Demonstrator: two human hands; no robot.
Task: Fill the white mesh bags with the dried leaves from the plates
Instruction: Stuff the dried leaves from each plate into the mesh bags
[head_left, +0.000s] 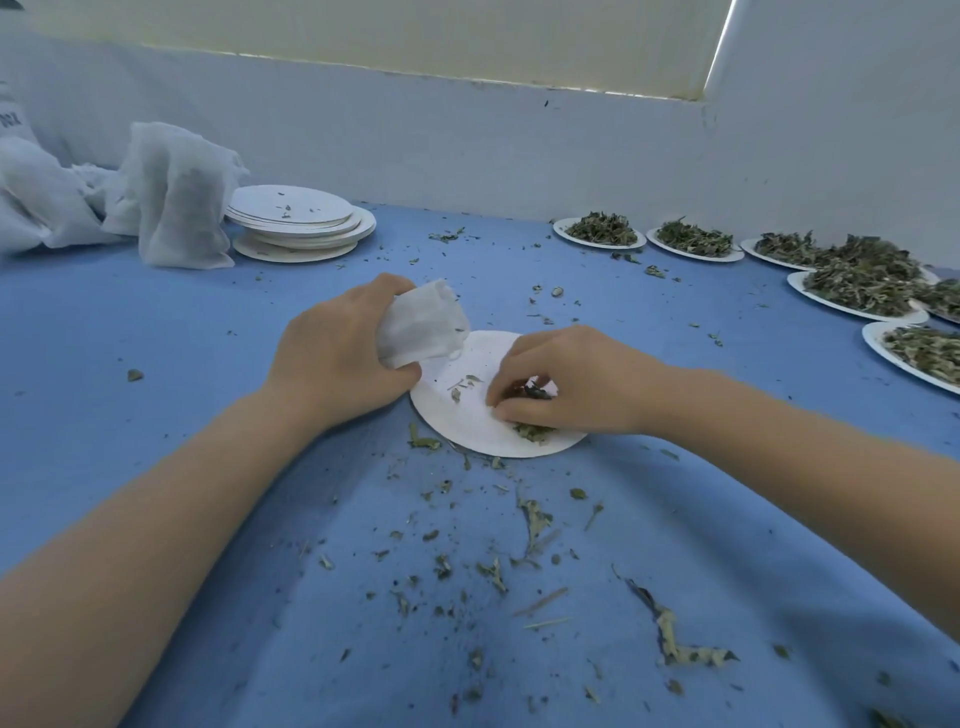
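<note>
The left hand (337, 353) hides the lower part of the mesh bag (423, 325); its contents cannot be seen. The right hand's fingers (506, 397) cover leaves on the plate (467, 421). At the surface's right edge, heaped plates (883, 338) run out of view.

Small packing workroom; blue cloth-covered table (156, 364); rows of leaf-heaped plates (852, 306); stacked empties (301, 218).

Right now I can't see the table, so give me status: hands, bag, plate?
Left hand grips mesh bag, mouth toward plate. Right hand fingers pinching last leaves on it. Nothing blocking; crumbs scattered on blue cloth.
</note>
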